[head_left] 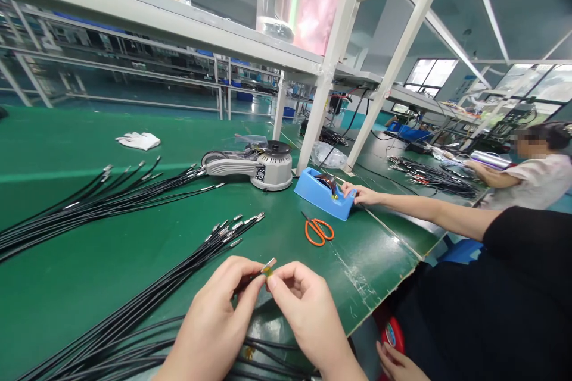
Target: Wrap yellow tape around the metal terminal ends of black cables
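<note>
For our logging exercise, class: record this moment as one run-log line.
left hand: pinching metal cable tip | right hand: pinching same tip | nearby: black cable bundle, orange scissors

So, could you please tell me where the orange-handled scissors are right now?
In the head view, the orange-handled scissors lie on the green workbench, just below the blue tape dispenser and above and beyond the person's right hand.

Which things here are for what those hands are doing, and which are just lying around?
In use: left hand, right hand, metal tip, black cables.
Lying around: white gloves, orange scissors.
</note>
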{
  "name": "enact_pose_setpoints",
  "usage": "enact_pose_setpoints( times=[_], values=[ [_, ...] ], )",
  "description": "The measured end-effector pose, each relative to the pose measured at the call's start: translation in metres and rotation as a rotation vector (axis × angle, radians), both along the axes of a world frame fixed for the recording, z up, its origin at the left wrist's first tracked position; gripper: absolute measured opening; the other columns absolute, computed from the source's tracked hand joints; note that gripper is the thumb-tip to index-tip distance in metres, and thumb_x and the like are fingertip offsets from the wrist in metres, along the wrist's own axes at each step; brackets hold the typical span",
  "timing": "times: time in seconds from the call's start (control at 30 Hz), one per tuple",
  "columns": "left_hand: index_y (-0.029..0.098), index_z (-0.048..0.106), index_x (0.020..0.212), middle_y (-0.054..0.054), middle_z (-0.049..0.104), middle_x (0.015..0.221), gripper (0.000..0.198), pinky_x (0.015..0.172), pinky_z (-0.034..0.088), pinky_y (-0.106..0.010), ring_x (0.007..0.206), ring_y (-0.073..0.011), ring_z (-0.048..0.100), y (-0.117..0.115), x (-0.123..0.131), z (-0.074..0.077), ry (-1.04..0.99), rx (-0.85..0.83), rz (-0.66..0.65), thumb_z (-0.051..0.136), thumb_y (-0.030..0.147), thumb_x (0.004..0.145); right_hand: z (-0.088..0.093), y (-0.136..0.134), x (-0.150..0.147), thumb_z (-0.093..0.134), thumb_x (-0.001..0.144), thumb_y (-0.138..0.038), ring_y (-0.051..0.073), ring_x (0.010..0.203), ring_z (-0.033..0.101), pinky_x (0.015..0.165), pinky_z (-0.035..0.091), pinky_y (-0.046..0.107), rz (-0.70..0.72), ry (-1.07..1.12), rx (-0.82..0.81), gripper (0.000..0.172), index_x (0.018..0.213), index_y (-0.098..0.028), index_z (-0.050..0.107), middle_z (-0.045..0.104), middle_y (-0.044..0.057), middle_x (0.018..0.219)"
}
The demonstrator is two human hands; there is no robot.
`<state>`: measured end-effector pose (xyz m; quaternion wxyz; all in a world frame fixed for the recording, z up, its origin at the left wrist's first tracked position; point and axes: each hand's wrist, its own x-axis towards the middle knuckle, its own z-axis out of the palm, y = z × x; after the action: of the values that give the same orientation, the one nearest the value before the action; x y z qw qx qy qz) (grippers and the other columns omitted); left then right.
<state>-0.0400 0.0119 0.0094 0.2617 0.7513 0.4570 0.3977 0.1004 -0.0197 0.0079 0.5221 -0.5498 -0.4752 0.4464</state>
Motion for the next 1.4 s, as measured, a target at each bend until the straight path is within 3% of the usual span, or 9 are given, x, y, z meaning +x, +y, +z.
enact_pose_setpoints(
  times=[0.37, 0.63, 0.8, 0.93, 1.1, 1.4],
  values=[
    [0.024, 0.061, 0.078, 0.002, 0.063, 0.075, 0.027, 0.068, 0.045, -0.023, 0.069, -0.0151, 0.059, -0.005, -0.003, 0.009, -0.008, -0.232, -0.008, 0.046, 0.045, 0.087, 0.006, -0.002, -0.003, 0.059, 0.081, -0.029, 0.015, 0.067, 0.061, 0.064, 0.047, 0.023, -0.043, -0.127, 0.069, 0.015, 0.075, -0.017, 0.063, 0.067, 0.002, 0.072],
    [0.023, 0.061, 0.074, 0.002, 0.061, 0.069, 0.031, 0.057, 0.044, -0.023, 0.056, -0.0139, 0.057, -0.007, 0.0, 0.017, -0.061, -0.355, 0.015, 0.046, 0.048, 0.083, 0.007, -0.004, -0.004, 0.059, 0.082, -0.028, 0.014, 0.067, 0.061, 0.064, 0.047, 0.022, -0.052, -0.187, 0.096, 0.015, 0.074, -0.017, 0.063, 0.067, 0.002, 0.071],
    [0.021, 0.06, 0.069, 0.003, 0.057, 0.053, 0.034, 0.056, 0.041, -0.023, 0.052, -0.0149, 0.055, -0.006, 0.001, 0.017, -0.08, -0.429, 0.03, 0.047, 0.05, 0.081, 0.009, -0.003, -0.005, 0.058, 0.082, -0.026, 0.014, 0.066, 0.061, 0.064, 0.048, 0.021, -0.059, -0.208, 0.106, 0.014, 0.073, -0.017, 0.063, 0.068, 0.001, 0.071],
    [0.02, 0.059, 0.068, 0.004, 0.054, 0.047, 0.035, 0.054, 0.04, -0.023, 0.049, -0.0148, 0.054, -0.003, 0.0, 0.013, -0.176, -0.522, -0.025, 0.049, 0.052, 0.079, 0.01, -0.003, -0.005, 0.059, 0.082, -0.026, 0.014, 0.067, 0.062, 0.065, 0.049, 0.022, -0.059, -0.219, 0.114, 0.014, 0.073, -0.017, 0.064, 0.069, 0.002, 0.072],
    [0.018, 0.054, 0.063, 0.005, 0.054, 0.053, 0.034, 0.054, 0.04, -0.023, 0.047, -0.0129, 0.055, 0.001, -0.003, 0.013, -0.338, -0.65, -0.134, 0.055, 0.05, 0.077, 0.01, -0.002, -0.005, 0.058, 0.083, -0.026, 0.016, 0.07, 0.065, 0.068, 0.05, 0.024, -0.03, -0.214, 0.134, 0.014, 0.074, -0.017, 0.064, 0.07, 0.003, 0.074],
    [0.016, 0.057, 0.064, 0.004, 0.054, 0.058, 0.035, 0.052, 0.041, -0.023, 0.047, -0.0116, 0.055, 0.005, -0.007, 0.005, -0.478, -0.711, -0.222, 0.06, 0.048, 0.075, 0.011, -0.003, -0.006, 0.057, 0.085, -0.027, 0.017, 0.071, 0.065, 0.07, 0.051, 0.026, -0.015, -0.22, 0.147, 0.016, 0.076, -0.017, 0.065, 0.07, 0.004, 0.076]
  ],
)
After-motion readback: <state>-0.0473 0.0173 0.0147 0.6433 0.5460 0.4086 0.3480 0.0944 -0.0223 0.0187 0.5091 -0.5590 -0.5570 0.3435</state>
